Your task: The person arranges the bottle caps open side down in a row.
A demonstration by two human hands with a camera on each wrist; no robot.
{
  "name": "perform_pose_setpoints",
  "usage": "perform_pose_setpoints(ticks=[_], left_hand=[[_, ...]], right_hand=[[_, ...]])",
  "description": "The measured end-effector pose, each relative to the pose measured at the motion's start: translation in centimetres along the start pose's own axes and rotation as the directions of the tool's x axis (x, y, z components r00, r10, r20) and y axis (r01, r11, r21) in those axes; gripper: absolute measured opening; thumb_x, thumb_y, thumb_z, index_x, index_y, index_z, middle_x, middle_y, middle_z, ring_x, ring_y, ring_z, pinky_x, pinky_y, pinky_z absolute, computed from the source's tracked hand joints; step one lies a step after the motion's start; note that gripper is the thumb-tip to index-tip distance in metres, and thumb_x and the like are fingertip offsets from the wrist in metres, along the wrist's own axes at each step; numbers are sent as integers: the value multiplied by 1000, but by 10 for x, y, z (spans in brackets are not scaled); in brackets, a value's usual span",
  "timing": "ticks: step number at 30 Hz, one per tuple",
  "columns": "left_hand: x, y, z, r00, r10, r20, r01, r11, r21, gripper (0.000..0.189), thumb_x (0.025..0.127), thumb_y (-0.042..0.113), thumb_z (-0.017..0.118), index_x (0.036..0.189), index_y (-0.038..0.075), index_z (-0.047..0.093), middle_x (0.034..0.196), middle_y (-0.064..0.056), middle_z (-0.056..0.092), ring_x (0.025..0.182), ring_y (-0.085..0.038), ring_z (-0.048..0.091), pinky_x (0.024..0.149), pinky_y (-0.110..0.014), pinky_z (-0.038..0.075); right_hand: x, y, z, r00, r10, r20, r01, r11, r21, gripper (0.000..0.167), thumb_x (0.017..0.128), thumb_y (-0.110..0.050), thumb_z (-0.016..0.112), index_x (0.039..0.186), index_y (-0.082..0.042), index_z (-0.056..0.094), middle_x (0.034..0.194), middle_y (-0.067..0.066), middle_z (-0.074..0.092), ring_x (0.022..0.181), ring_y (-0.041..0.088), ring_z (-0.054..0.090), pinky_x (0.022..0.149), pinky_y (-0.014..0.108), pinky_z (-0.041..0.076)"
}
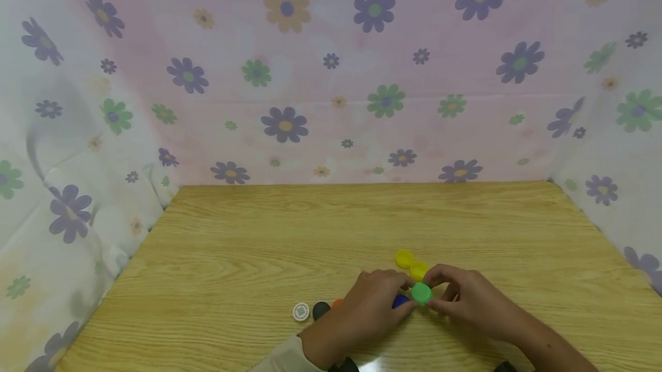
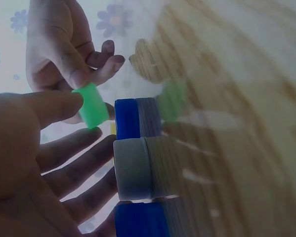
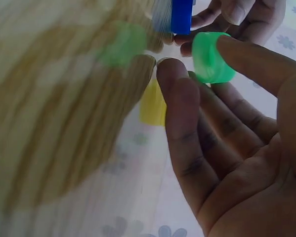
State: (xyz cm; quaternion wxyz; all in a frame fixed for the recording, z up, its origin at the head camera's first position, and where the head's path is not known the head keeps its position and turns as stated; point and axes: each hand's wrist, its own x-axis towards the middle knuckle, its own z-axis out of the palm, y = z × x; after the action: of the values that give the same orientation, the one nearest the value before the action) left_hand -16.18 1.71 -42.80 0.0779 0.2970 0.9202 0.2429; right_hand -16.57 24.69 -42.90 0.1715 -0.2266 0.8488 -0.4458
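A bright green bottle cap is held between both hands, right of centre over the wooden table. The left hand pinches its left side with thumb and index finger, the other fingers spread out behind. From the right, the right hand pinches the same cap; its thumb lies against it in the right wrist view, where the cap shows its ribless side. A blue cap sits by the left thumb, partly covered. Just beyond the right fingertips lie two touching yellow caps.
Left of the left wrist are a white cap, a black cap and an orange cap partly hidden by the hand. In the left wrist view a greyish cap stands between two blue ones. Flowered cloth walls the table.
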Motion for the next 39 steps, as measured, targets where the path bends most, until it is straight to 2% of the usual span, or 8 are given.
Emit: perform_pose_setpoints(ticks=[7, 15, 22, 28, 32, 37, 39], left_hand=[[-3, -4, 2, 997, 43, 64, -48, 996, 80, 36, 98, 44, 61, 131, 28, 63, 120, 15, 64, 108, -3, 56, 91, -30, 46], [-5, -5, 3, 992, 77, 100, -91, 985, 148, 45, 98, 47, 60, 140, 29, 57, 124, 14, 59, 113, -3, 52, 96, -32, 45], [-6, -4, 3, 992, 76, 100, -89, 987, 135, 45, 98, 47, 60, 140, 30, 57, 124, 14, 58, 111, -2, 50, 94, -29, 43], [-6, -3, 3, 992, 76, 103, -89, 987, 132, 44, 98, 47, 61, 139, 31, 58, 122, 15, 57, 109, -2, 50, 92, -28, 42], [-7, -3, 3, 992, 82, 96, -94, 988, 122, 43, 98, 46, 60, 139, 31, 58, 122, 15, 57, 110, -2, 50, 92, -28, 42], [-6, -4, 2, 993, 77, 91, -85, 993, 88, 44, 99, 44, 60, 140, 29, 57, 125, 14, 58, 113, -2, 51, 95, -30, 44], [-5, -4, 2, 995, 61, 83, -67, 996, 66, 43, 100, 43, 59, 139, 28, 57, 127, 13, 59, 115, -3, 52, 97, -30, 46]], right_hand=[[2, 2, 3, 999, 20, 28, -21, 1000, 14, 31, 91, -26, 75, 114, -8, 63, 110, 9, 70, 72, 8, 67, 60, 27, 56], [1, 5, 5, 1000, 29, 3, -29, 998, -49, 31, 88, -25, 77, 111, -10, 64, 109, 5, 69, 69, 3, 59, 59, 23, 51], [3, 7, 5, 999, 47, -6, -48, 993, -106, 33, 85, -27, 80, 110, -11, 65, 102, 2, 66, 71, 2, 57, 63, 22, 51], [1, 9, 6, 1000, -9, -12, 7, 991, -132, 29, 85, -25, 81, 106, -13, 64, 94, -1, 62, 71, 0, 56, 63, 22, 52], [1, 8, 7, 1000, -16, -20, 13, 989, -148, 29, 84, -25, 81, 105, -14, 64, 92, -3, 62, 72, 0, 55, 63, 22, 51], [0, 6, 5, 1000, 11, -6, -12, 988, -156, 31, 84, -25, 81, 107, -14, 64, 92, -2, 63, 73, 1, 56, 63, 22, 51], [-1, 5, 3, 999, 49, 2, -48, 987, -153, 32, 85, -25, 81, 109, -13, 64, 93, -2, 63, 74, 1, 57, 63, 22, 51]])
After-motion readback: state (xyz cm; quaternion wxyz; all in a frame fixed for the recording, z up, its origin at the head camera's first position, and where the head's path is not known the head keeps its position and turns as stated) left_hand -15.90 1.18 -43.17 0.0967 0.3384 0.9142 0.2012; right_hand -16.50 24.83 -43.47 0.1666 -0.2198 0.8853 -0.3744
